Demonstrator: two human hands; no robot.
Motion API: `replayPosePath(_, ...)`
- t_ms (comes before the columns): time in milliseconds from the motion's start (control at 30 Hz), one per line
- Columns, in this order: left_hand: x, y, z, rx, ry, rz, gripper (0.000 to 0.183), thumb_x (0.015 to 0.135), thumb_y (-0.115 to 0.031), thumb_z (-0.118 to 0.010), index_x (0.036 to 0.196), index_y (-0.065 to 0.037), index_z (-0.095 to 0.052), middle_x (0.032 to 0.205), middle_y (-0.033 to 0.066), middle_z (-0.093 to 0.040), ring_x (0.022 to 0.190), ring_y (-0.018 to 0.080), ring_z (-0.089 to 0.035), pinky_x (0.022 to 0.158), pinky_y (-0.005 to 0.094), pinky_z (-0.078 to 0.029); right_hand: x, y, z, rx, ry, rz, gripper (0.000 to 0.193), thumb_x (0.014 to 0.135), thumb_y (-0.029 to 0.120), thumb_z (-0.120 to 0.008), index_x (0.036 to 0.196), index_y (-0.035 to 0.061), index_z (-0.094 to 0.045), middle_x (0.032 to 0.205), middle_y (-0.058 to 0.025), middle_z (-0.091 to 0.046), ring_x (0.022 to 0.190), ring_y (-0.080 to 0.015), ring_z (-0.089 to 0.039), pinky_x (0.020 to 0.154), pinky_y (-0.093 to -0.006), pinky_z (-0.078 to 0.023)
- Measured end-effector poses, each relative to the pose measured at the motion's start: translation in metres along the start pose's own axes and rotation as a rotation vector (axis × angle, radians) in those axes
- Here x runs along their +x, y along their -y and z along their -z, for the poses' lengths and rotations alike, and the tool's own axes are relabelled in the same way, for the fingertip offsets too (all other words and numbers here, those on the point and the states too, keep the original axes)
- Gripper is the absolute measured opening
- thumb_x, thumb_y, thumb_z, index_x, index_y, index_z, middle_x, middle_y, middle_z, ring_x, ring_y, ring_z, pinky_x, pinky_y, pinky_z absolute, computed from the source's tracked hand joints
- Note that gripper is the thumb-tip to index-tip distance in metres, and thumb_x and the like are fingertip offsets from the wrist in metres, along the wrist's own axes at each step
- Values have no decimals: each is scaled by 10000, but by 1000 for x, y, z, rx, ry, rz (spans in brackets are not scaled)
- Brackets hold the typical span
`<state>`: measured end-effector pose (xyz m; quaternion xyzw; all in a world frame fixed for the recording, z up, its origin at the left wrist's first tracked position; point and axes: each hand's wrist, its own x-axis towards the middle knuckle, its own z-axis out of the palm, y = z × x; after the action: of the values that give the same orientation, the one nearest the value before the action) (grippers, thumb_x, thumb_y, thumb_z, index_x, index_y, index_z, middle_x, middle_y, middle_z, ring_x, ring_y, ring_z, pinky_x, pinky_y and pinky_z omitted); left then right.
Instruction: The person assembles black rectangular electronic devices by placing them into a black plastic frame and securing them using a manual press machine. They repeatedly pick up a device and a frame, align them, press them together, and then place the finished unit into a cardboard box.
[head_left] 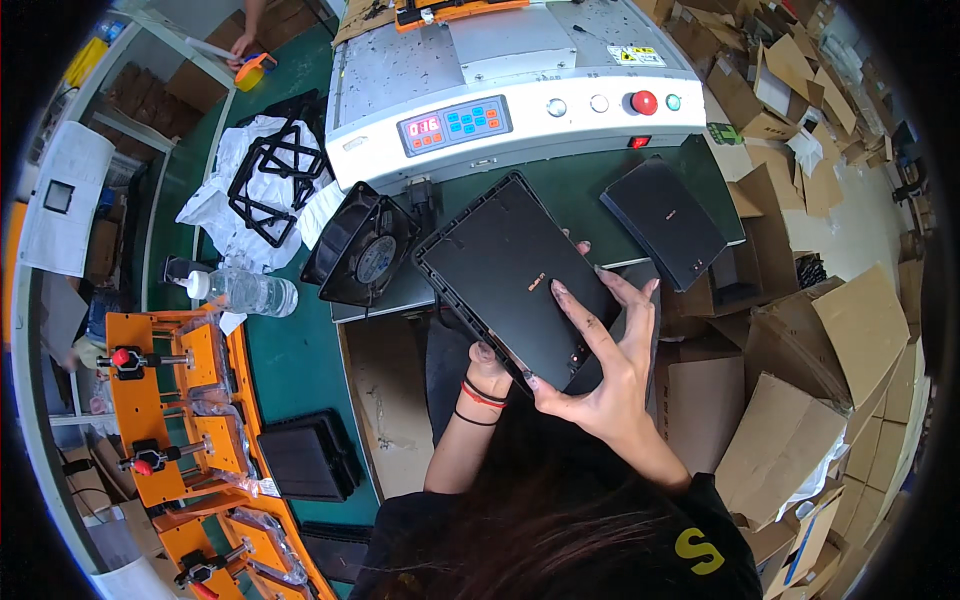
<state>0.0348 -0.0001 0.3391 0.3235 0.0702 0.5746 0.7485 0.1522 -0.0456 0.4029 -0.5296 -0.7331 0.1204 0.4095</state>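
Note:
A flat black plastic casing (515, 270) with a thin clipped rim and a small orange mark is tilted over my lap. My left hand (487, 366) holds it from below: the thumb is at the lower left edge, fingertips show past the far right edge, and the rest is hidden under it. My right hand (610, 360) grips the near right part, index finger on the face, thumb at the near corner, other fingers spread by the right side. Similar black casings (665, 222) lie at the bench's right end.
Ahead stands a white machine (520, 140) with a keypad and red button. A black fan (362, 245), clear bottle (250, 292) and black frames (275, 180) are to the left, near orange clamp fixtures (150, 420) and black casings (312, 455). Cardboard boxes (780, 440) crowd the right. Another person's hand (243, 45) shows far left.

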Motion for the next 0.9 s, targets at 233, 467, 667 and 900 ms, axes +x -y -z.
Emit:
replayPosePath(233, 1, 3, 7, 6, -34, -33, 1288, 500, -782, -680, 1455, -76, -183, 1490, 147, -204, 1358, 349, -248, 1120, 467, -218, 3, 7, 0, -146, 91, -12, 681, 599, 418, -754, 1205, 143, -610, 1230, -239, -442, 1172, -418, -426, 1051, -636, -147)
replayPosePath(467, -8, 3, -12, -274, -31, 73, 1267, 518, -589, -814, 1453, -57, -145, 1465, 150, -261, 1362, 291, -263, 1129, 460, -212, 4, 1, 2, -92, 155, 77, 507, 757, 358, -678, 1233, 203, -593, 1213, -138, -515, 1161, -312, -493, 1057, -584, -237)
replayPosePath(667, -14, -16, -14, 34, 22, 123, 1211, 566, -659, -739, 1443, -41, -177, 1457, 167, -276, 1352, 312, -279, 1119, 469, -225, 8, 0, 9, 1, 219, 140, 502, 746, 349, -689, 1218, 200, -603, 1180, -122, -541, 1106, -292, -532, 1070, -565, -245)
replayPosePath(900, -48, -52, -1, 141, -217, -50, 1151, 636, -681, -679, 1436, -16, -186, 1458, 170, -286, 1344, 301, -309, 1110, 445, -267, 50, -8, -20, 365, 444, 317, 456, 831, 297, -611, 1254, 134, -559, 1245, -113, -543, 1210, -299, -471, 1110, -535, -124)
